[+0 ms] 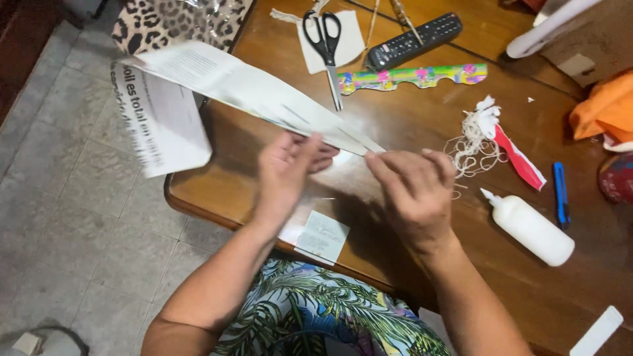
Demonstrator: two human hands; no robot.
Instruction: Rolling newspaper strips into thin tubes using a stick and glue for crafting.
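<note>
A long folded sheet of printed paper stretches from the upper left down to a narrow tip over the wooden table. My left hand pinches the paper near its tip from below. My right hand grips the very tip between thumb and fingers. A loose flap of the sheet hangs off the table's left edge. Both hands hover just above the table's near edge.
Black-handled scissors lie on a white paper scrap, beside a black remote and a colourful wavy-edged strip. A white glue bottle, blue cutter, tangled string with a red-white piece, small paper slip and orange cloth are around.
</note>
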